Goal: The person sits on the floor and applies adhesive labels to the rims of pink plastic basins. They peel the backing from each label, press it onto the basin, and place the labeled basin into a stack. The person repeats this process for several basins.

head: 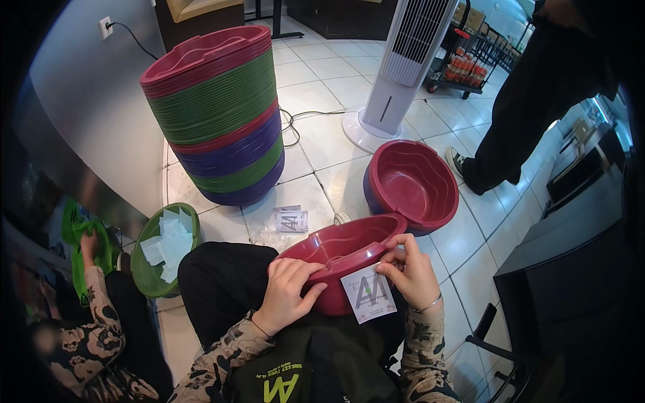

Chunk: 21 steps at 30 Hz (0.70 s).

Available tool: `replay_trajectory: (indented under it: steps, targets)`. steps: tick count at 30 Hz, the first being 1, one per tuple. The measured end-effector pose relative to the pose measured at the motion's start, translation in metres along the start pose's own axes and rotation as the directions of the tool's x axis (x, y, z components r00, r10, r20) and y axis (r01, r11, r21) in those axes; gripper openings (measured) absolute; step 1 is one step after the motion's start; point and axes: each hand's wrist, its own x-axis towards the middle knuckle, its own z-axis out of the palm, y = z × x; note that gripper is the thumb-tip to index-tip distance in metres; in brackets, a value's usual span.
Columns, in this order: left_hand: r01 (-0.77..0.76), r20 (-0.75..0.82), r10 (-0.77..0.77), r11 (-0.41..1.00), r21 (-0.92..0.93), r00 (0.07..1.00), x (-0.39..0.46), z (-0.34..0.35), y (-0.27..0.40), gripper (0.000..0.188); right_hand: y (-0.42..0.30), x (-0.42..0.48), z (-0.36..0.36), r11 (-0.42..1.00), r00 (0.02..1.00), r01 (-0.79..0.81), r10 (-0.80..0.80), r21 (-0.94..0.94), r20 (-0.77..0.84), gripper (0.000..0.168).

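A maroon plastic basin [336, 248] rests tilted on my lap, its opening facing away from me. My left hand [292, 292] grips the near rim, with the thumb down the outer wall. Between the thumb and fingers of my right hand [414, 276] is the upper right corner of a square printed label [369, 297]. The label lies over the basin's outer wall and bears writing and a large logo; I cannot tell whether it is stuck on. More printed labels [291, 221] lie in a small pile on the floor beyond my knees.
A tall stack of nested basins [216, 111] stands ahead left. Another maroon basin [415, 189] sits nested on a purple one at right, near an air cooler [390, 95]. A green basin [142, 269] holds pale paper pieces. One person [95, 322] sits left; another [524, 101] stands right.
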Motion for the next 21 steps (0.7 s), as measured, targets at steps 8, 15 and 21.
replay_trajectory:
  steps: [8,15,21]
  targets:
    - [-0.002,0.011,0.002,1.000,0.011,1.000,0.0006,-0.0012,0.0024,0.031,0.0011,0.0022,0.0019,1.000,1.000,0.001,-0.001,-0.029,-0.007,0.033]
    - [0.005,0.025,-0.006,1.000,0.015,1.000,0.0008,-0.0023,0.0045,0.032,0.0013,0.0028,0.0038,0.996,0.998,0.046,-0.049,-0.081,-0.033,0.031]
    - [-0.001,0.018,0.001,1.000,0.015,1.000,0.0009,-0.0018,0.0044,0.032,0.0026,0.0028,0.0022,0.997,0.999,0.031,-0.033,-0.065,-0.029,0.030]
